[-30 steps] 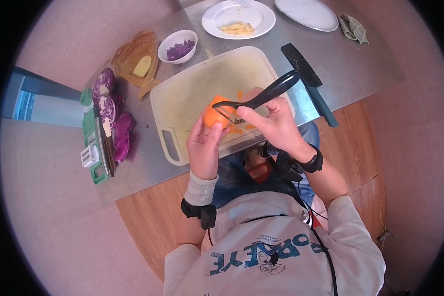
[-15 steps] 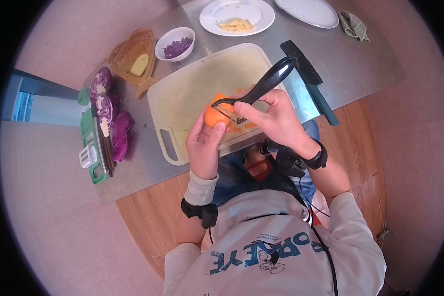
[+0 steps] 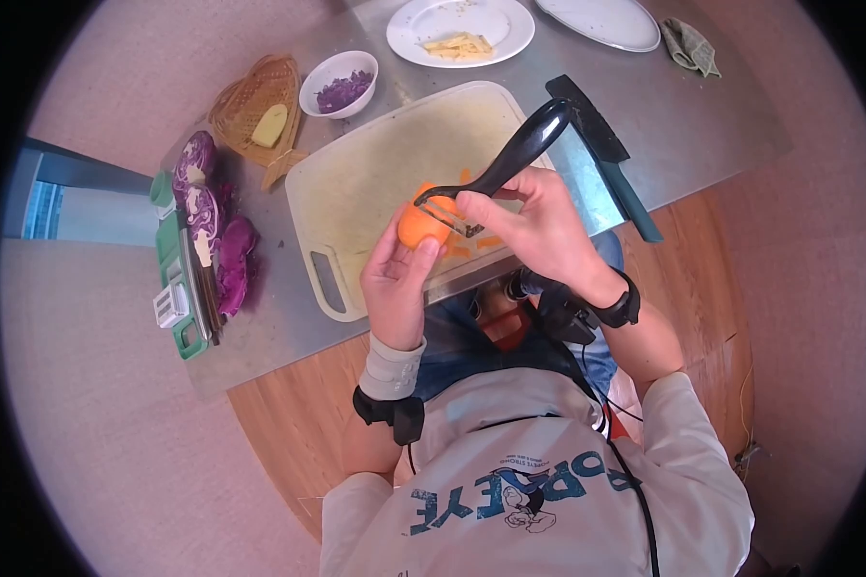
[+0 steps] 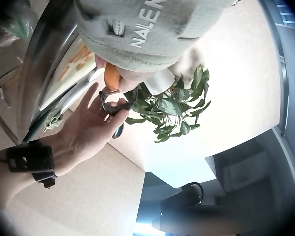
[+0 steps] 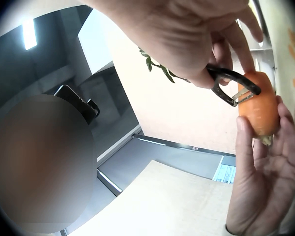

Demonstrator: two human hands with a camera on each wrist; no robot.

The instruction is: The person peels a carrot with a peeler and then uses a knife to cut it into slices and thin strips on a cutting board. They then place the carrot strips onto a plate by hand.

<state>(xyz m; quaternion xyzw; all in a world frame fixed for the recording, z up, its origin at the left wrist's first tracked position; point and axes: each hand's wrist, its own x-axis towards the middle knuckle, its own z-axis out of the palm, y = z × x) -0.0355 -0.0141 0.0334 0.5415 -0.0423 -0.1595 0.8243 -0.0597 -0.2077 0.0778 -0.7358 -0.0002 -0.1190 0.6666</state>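
A peeled-looking orange carrot (image 3: 420, 227) is held by my left hand (image 3: 394, 279), fingers and thumb around its lower part. In the right wrist view its greenish stem end shows below the thumb. My right hand (image 3: 556, 236) grips a black-handled peeler (image 3: 523, 146) near its head, and the long handle sticks up past the fingers. The peeler's metal blade (image 5: 243, 94) lies right at the carrot's side. Both hands are over the near part of a pale cutting board (image 3: 356, 173), where orange peelings (image 3: 489, 242) are scattered.
Right of the board lies a dark-bladed knife (image 3: 589, 120) with a green handle. Behind are a bowl (image 3: 308, 99) of shredded purple cabbage, a plate (image 3: 409, 34) with pale strips, and a wicker basket (image 3: 236, 111). Cut red cabbage (image 3: 202, 207) and a green slicer (image 3: 170, 245) stand left.
The peeler's handle has swung up and slightly left, its end now farther from me, and the right hand has turned with it. The left hand keeps its hold on the carrot.
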